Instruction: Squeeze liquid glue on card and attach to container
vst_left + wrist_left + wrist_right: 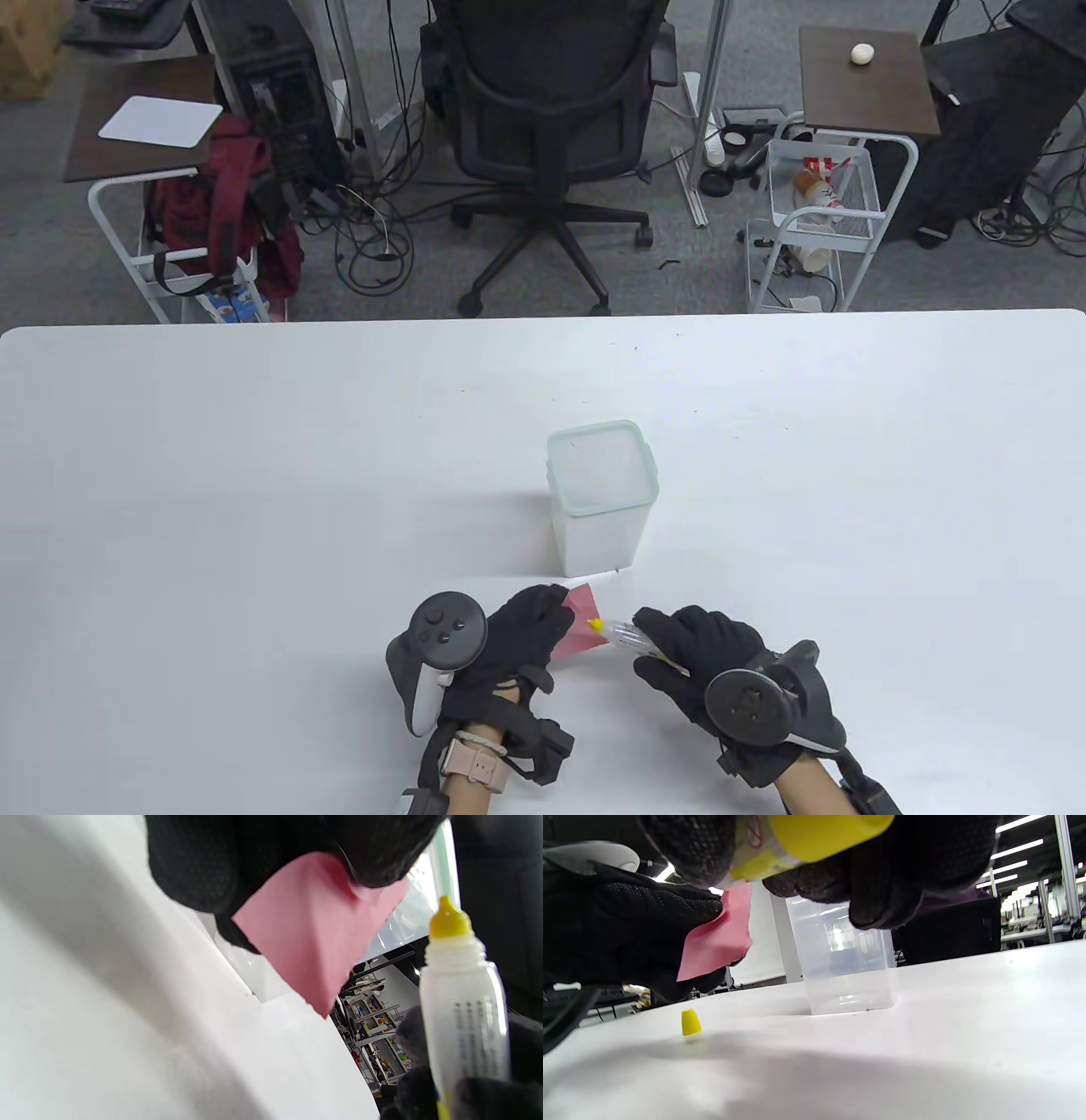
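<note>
My left hand point(517, 632) pinches a pink card point(579, 630) and holds it above the table near the front edge; the card also shows in the left wrist view point(314, 942) and the right wrist view point(721, 938). My right hand point(700, 649) grips a clear glue bottle point(632, 635) with its yellow nozzle point(595, 626) pointing at the card. The bottle shows in the left wrist view point(464, 1014) close beside the card. A clear lidded plastic container point(601, 497) stands upright just behind both hands. The bottle's small yellow cap point(690, 1023) stands on the table below the card.
The white table point(254, 509) stretches wide on both sides of the hands. Beyond its far edge are an office chair point(547, 127), two side carts point(170, 212) and cables on the floor.
</note>
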`<move>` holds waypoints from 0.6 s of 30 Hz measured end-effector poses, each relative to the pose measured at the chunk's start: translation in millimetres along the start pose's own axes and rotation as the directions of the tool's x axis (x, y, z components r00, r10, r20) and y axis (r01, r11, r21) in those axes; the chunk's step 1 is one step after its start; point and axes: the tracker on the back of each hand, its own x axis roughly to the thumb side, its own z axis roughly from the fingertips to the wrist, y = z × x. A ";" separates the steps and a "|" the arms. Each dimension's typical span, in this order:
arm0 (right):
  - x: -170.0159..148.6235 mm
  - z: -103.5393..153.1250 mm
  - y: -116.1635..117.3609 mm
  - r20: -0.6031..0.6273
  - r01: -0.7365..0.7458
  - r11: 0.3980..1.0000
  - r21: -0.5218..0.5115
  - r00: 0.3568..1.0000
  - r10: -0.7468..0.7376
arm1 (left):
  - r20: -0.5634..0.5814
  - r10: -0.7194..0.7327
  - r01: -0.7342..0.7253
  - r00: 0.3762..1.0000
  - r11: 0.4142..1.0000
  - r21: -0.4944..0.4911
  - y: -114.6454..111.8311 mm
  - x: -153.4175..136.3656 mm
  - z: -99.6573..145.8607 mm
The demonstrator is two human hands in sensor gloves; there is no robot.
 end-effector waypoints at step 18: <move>34.4 -0.3 2.2 0.054 -0.311 0.949 -0.046 0.948 0.314 | -0.007 -0.013 0.013 1.000 0.999 -0.034 -3.7 -0.3 -0.2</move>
